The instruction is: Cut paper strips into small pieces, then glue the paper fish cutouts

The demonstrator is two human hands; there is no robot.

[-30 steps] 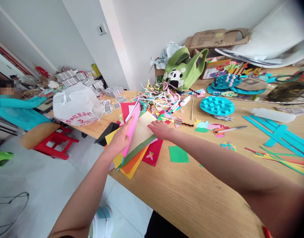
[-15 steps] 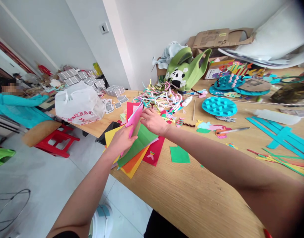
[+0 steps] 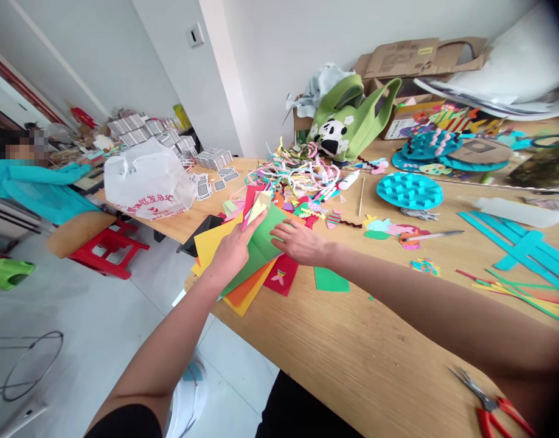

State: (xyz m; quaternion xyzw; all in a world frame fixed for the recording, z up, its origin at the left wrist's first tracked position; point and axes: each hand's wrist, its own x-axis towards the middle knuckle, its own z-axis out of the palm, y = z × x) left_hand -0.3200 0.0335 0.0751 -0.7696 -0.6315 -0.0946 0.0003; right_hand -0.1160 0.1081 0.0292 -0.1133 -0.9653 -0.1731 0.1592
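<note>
A green sheet lies atop fanned coloured sheets at the table's edge. It looks light, thin and easily creased, probably best pinched at an edge. The left hand grips bent-back pale-yellow sheets; the right hand rests on the green, fingers bent, pinching or not unclear. Beyond: tangled cords.

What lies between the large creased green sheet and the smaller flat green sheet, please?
In the head view: an orange sheet, a yellow sheet, a red sheet bearing a small pink-tailed cutout, then wooden tabletop. The right hand hides part of it.
</note>
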